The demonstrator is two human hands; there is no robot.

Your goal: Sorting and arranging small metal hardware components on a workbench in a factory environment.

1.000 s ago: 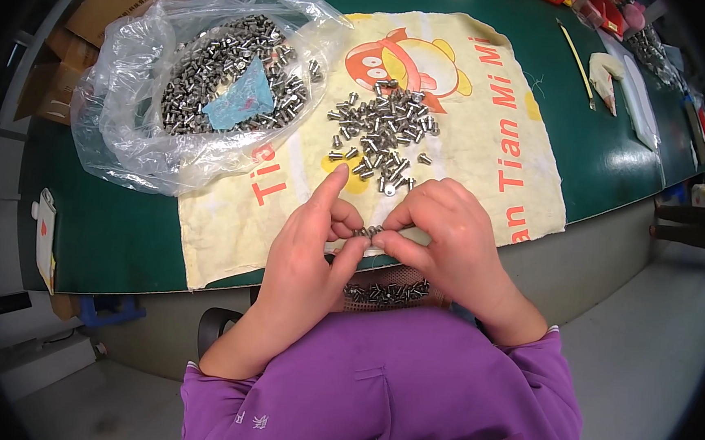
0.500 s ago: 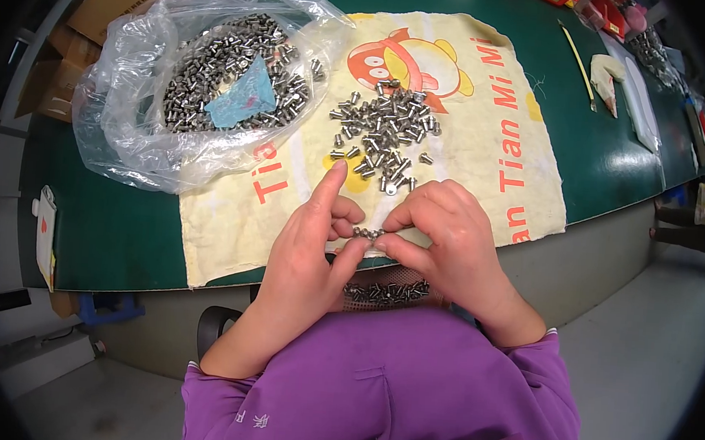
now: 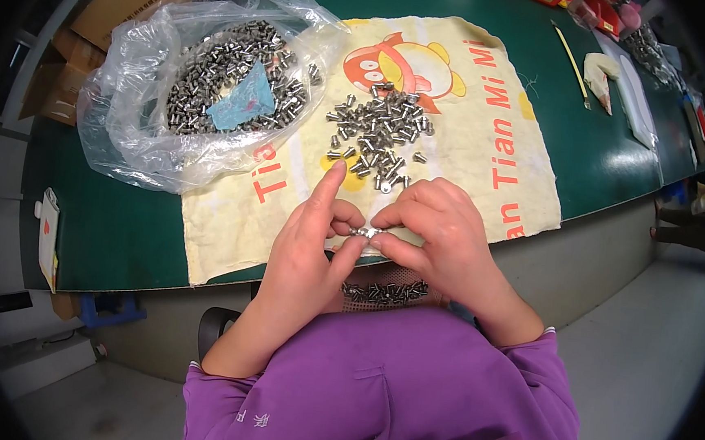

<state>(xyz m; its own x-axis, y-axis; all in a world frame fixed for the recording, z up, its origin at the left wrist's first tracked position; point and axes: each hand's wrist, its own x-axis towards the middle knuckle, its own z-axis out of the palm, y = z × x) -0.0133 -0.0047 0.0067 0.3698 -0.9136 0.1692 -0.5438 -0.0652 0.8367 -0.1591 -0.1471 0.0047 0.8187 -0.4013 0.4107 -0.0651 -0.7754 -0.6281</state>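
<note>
Hardly anything has shifted: left hand and right hand stay pinched together on one small metal part, left forefinger raised. Beyond lies the loose pile of parts on the yellow cloth, green counter beneath.

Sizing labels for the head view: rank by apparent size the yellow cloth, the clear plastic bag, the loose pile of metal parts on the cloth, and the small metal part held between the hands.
1. yellow cloth
2. clear plastic bag
3. loose pile of metal parts
4. small metal part, pinched between left hand and right hand

Fisheye bending skews edges, but the gaps are plain.
</note>
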